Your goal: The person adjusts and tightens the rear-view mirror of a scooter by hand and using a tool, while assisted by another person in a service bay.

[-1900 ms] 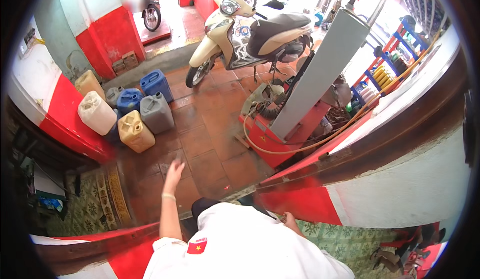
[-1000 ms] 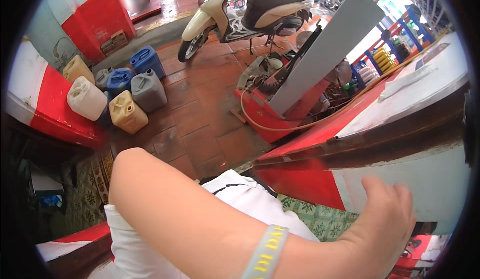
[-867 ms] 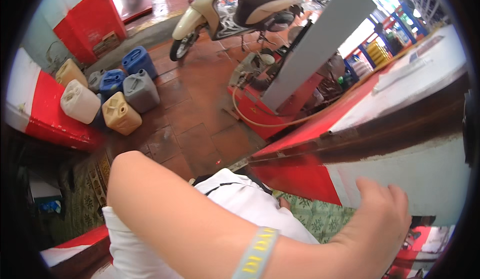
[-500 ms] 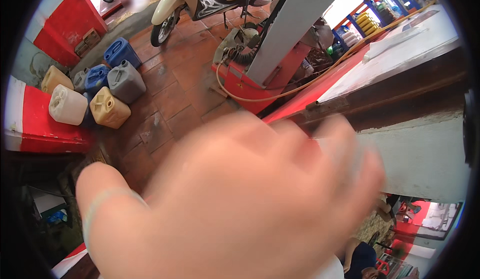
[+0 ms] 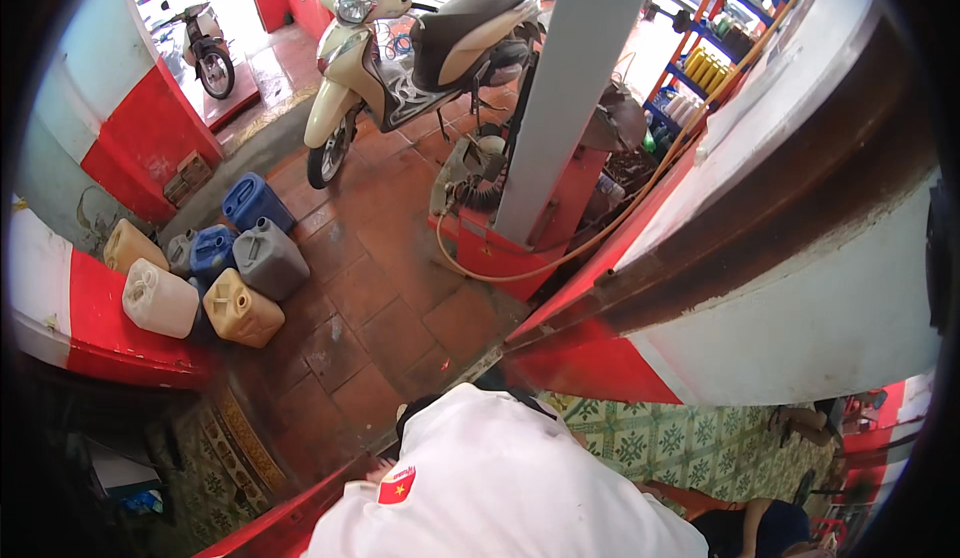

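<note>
My white shirt (image 5: 500, 488), with a small red patch bearing a yellow star, fills the lower middle of the view. Past its left edge shows a small bit of skin, seemingly my left hand (image 5: 380, 470); its fingers are too hidden to read, and I see nothing held in it. My right hand is out of view. Ahead on the red tiled floor (image 5: 365, 318) stands a cream and brown scooter (image 5: 345, 108). Nearer on the left is a cluster of plastic jerrycans, among them a grey one (image 5: 270, 258), a blue one (image 5: 257, 203) and a yellowish one (image 5: 242, 308).
A grey post (image 5: 565, 108) rises from a red machine base (image 5: 515, 258) with an orange hose (image 5: 620, 228). A red and white wall (image 5: 760, 358) runs along the right. Someone in dark clothing (image 5: 755, 528) is at the lower right, beside green patterned tiles (image 5: 690, 438).
The blurred hand that covered the middle, apparently my right, has dropped out of view. The view has tilted up, showing more of the scooter and the doorway, and my shirt now shows.
</note>
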